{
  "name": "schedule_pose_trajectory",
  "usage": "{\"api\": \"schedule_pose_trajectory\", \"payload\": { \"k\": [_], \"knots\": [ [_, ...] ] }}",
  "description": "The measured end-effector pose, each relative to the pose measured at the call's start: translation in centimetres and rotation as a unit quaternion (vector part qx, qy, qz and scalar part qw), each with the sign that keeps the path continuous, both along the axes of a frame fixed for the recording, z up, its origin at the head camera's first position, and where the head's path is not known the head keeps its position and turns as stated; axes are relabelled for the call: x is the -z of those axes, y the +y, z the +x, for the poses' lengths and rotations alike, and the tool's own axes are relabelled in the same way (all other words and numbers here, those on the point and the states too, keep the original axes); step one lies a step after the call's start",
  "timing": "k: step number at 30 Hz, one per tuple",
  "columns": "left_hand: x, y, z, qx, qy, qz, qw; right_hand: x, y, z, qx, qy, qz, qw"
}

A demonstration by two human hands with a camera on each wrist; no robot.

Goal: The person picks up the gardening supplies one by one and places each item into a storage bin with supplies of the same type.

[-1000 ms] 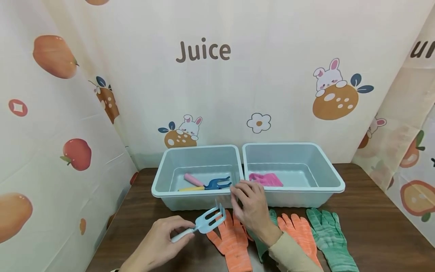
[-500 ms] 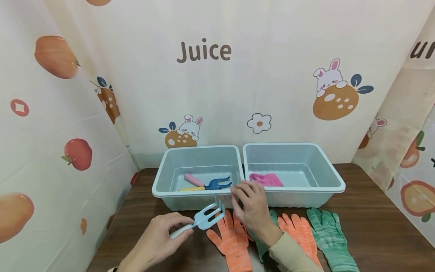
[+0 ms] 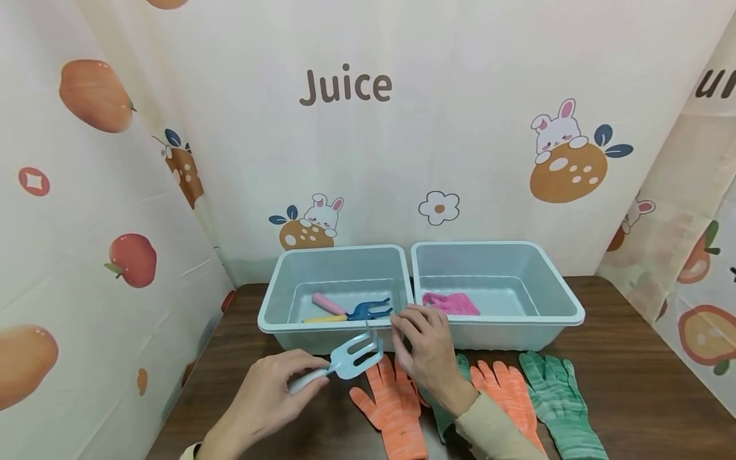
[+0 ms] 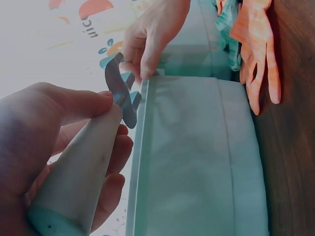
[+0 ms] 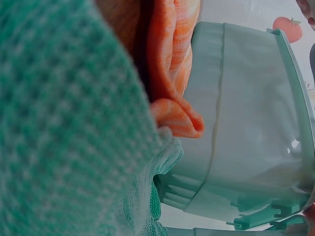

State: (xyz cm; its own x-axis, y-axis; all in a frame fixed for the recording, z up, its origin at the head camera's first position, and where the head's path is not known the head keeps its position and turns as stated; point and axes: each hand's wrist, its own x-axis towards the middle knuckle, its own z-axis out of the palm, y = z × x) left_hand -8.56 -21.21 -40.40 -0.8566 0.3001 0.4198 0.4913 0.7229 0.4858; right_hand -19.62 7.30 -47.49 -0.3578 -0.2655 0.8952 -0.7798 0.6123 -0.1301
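In the head view, the left hand [image 3: 261,399] is grasping the white handle of a light blue garden fork [image 3: 345,364] just in front of the left bin [image 3: 270,322], while the right hand [image 3: 428,354] is resting with relaxed fingers at this bin's front right corner, holding nothing, above 1 orange glove [image 3: 393,415]. In the left wrist view, the thumb and fingers are curling around the fork's handle [image 4: 81,172], with the tines just beside the bin's rim. In the right wrist view, only glove fabric is lying close against the bin's wall [image 5: 246,123], and the hand itself is not showing.
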Motion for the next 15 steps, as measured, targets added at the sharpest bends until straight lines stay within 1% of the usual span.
{"api": "schedule_pose_trajectory", "payload": {
  "k": [3, 6, 15],
  "knots": [
    [0.0, -0.1, -0.2, 0.007, 0.014, 0.004, 0.9999, 0.1, 0.0, 0.0, 0.001, -0.001, 0.000, 1.000],
    [0.0, -0.2, -0.3, 0.011, 0.020, 0.007, 0.9997, 0.1, 0.0, 0.0, 0.003, 0.002, 0.002, 1.000],
    [-0.6, -0.3, -1.1, -0.004, 0.053, 0.000, 0.9986, 0.0, 0.1, -0.1, 0.005, 0.005, 0.007, 1.000]
  ]
}}
